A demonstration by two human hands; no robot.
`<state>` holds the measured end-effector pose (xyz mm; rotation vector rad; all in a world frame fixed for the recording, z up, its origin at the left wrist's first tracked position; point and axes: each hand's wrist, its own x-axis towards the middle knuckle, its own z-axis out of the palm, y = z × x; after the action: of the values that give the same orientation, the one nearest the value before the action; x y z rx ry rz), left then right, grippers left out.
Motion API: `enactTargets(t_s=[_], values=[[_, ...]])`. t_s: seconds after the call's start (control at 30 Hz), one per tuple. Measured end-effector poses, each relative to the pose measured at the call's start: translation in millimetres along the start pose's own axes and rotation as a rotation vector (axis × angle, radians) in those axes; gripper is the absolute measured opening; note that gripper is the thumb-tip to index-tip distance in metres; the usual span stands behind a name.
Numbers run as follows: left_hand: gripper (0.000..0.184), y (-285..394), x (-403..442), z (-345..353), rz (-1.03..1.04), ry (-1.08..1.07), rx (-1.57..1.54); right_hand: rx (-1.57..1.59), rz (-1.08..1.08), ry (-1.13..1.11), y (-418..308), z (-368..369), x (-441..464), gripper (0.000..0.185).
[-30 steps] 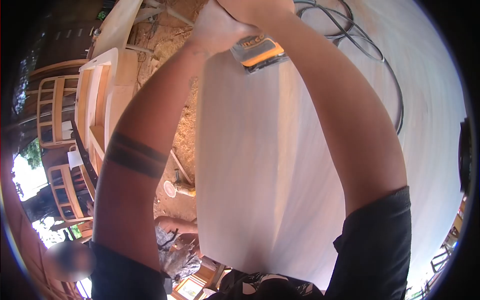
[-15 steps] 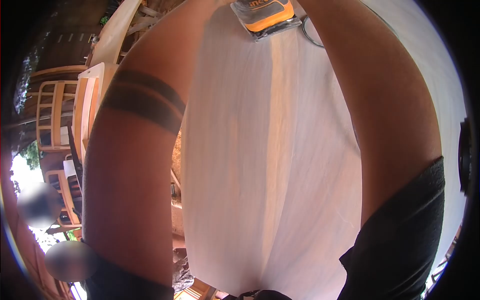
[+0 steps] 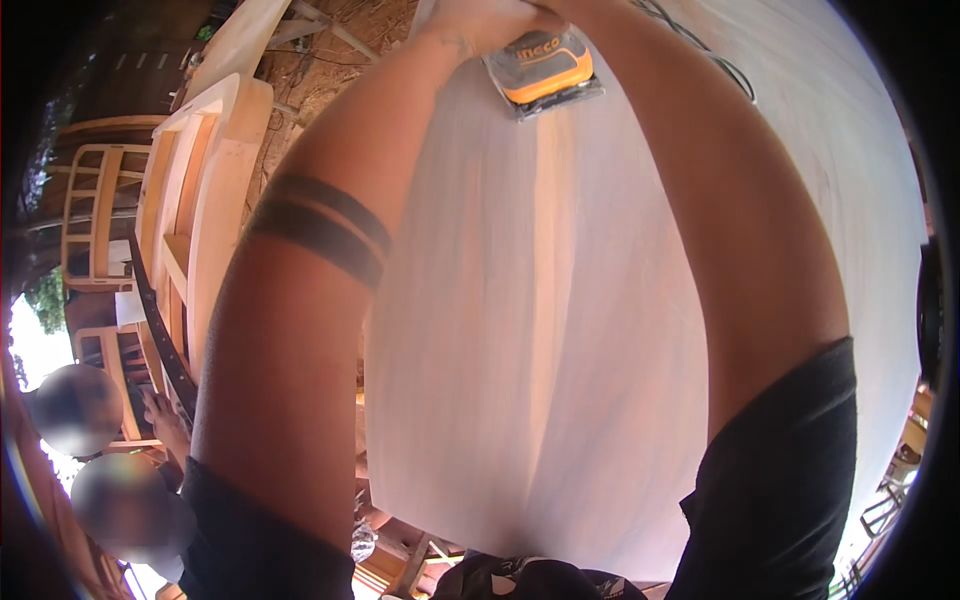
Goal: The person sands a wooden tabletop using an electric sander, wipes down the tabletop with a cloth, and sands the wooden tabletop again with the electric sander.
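Pale wooden panel [image 3: 465, 300] under orange-grey sander [image 3: 550, 78], left grip [image 3: 490, 25] seemingly clasped over its far end, right grip [image 3: 562, 6] unreadable.

Seen from the head, we extend both arms forward, bowed outward at the elbows and converging toward the top. Our left arm [image 3: 285, 350], crossed by two dark bands [image 3: 315, 245], leans inward to its wrist [image 3: 448, 45]; our right arm [image 3: 750, 230] mirrors it from the lower right. Our left hand [image 3: 490, 25] and right hand [image 3: 562, 8] lie close together at the upper edge, which cuts off most of the right; finger pose cannot be made out.
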<state>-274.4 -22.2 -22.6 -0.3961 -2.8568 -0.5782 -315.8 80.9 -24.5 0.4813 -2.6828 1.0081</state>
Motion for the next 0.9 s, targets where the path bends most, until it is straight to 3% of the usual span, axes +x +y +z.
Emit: enactTargets(t_s=[0.07, 0.13, 0.17, 0.27, 0.37, 0.47, 0.57, 0.67, 0.7, 0.8, 0.9], values=[[0.041, 14, -27, -1, -0.005, -0.004, 0.058, -0.014, -0.007, 0.225, -7, 0, -34, 0.065], [0.041, 31, -55, -2, -0.009, -0.01, 0.103, 0.067, 0.012, 0.178, -11, -14, -63, 0.063], [0.041, 40, -70, -2, -0.016, -0.015, 0.124, 0.11, 0.021, 0.146, -16, -22, -78, 0.061], [0.041, 67, -120, -5, -0.045, -0.033, 0.181, -0.377, -0.244, -0.246, -30, -46, -125, 0.059], [0.042, 94, -170, -8, -0.077, -0.054, 0.237, 0.021, 0.085, -0.045, -54, -60, -188, 0.05], [0.042, 122, -224, -14, -0.104, -0.083, 0.263, -0.269, -0.361, -0.087, -59, -65, -237, 0.041], [0.044, 141, -273, -20, -0.162, -0.105, 0.17, -0.059, -0.054, -0.047, -81, -73, -286, 0.035], [0.052, 162, -340, -34, -0.237, -0.095, -0.023, -0.234, -0.374, -0.126, -97, -95, -351, 0.032], [0.053, 174, -357, -40, -0.25, -0.115, -0.017, -0.295, -0.346, -0.175, -102, -92, -366, 0.03], [0.053, 201, -399, -56, -0.268, -0.136, -0.021, 0.083, 0.0, -0.209, -127, -106, -405, 0.052], [0.05, 216, -447, -64, -0.241, -0.105, -0.084, 0.075, -0.003, -0.242, -150, -117, -448, 0.051]])
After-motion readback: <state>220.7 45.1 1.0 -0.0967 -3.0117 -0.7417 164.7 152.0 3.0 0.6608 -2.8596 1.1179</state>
